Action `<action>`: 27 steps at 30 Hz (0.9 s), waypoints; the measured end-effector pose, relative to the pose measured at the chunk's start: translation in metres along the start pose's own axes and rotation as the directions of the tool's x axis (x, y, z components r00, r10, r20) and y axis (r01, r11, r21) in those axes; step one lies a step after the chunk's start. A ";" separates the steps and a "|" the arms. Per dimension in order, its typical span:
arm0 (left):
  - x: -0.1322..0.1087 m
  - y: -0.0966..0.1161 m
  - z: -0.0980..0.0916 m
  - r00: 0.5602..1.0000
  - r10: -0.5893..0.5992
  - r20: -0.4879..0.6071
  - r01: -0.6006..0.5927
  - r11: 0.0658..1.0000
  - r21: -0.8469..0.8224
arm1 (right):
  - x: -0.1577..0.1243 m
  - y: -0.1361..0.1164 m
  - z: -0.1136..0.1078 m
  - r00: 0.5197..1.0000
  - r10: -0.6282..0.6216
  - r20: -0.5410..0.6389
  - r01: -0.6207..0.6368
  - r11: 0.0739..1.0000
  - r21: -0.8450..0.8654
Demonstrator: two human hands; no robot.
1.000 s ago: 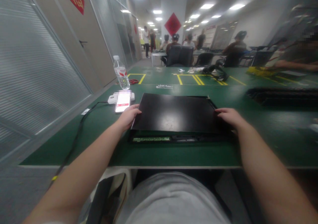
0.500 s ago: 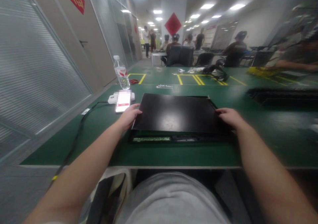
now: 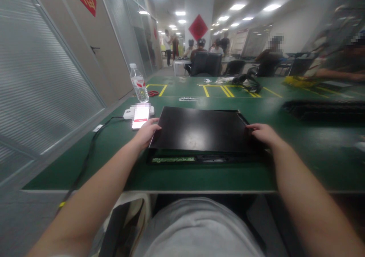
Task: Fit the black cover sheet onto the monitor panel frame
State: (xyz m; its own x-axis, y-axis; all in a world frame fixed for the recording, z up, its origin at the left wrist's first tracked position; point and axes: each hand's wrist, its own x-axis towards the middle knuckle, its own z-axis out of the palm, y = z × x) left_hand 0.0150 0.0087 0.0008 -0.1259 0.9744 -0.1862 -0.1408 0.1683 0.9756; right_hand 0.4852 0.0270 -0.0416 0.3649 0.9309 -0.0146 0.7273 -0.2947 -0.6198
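A flat black panel [image 3: 196, 129] with a glossy face lies tilted over a dark frame [image 3: 222, 159] on the green table. Along the near side of the frame a green circuit strip [image 3: 173, 159] shows. My left hand [image 3: 148, 132] grips the panel's left edge between thumb and fingers. At the right edge, my right hand [image 3: 262, 132] is closed on the panel, its fingertips partly hidden underneath. Much of the frame is covered by the panel.
A lit phone [image 3: 140, 116] lies by a white power strip [image 3: 129, 113] with a black cable. Behind them stand a water bottle [image 3: 139, 84] and red scissors [image 3: 153, 93]. Dark parts [image 3: 322, 111] lie at right. Several people are farther back, one seated at the right.
The panel and both hands have shifted very slightly to the left. Both hands keep their hold on its edges.
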 end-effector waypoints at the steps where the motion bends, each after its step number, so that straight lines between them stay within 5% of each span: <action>1: 0.000 0.000 0.000 1.000 0.001 0.001 0.000 1.000 -0.005 | 0.000 -0.001 0.000 1.000 0.011 0.005 -0.011 1.000 0.001; 10: 0.002 0.000 -0.002 1.000 -0.015 0.009 0.016 0.998 -0.055 | -0.012 -0.016 -0.004 0.995 0.093 0.023 -0.093 0.996 -0.006; 27: 0.006 -0.002 -0.008 0.991 -0.055 0.119 0.067 0.993 -0.096 | -0.011 -0.018 -0.007 0.998 0.068 -0.016 -0.069 0.997 -0.020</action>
State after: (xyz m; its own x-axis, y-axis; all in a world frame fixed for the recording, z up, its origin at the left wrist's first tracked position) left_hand 0.0063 0.0128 -0.0030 0.0000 0.9744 -0.2247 -0.2424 0.2180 0.9454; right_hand 0.4725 0.0206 -0.0251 0.4232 0.9049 -0.0442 0.7119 -0.3623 -0.6016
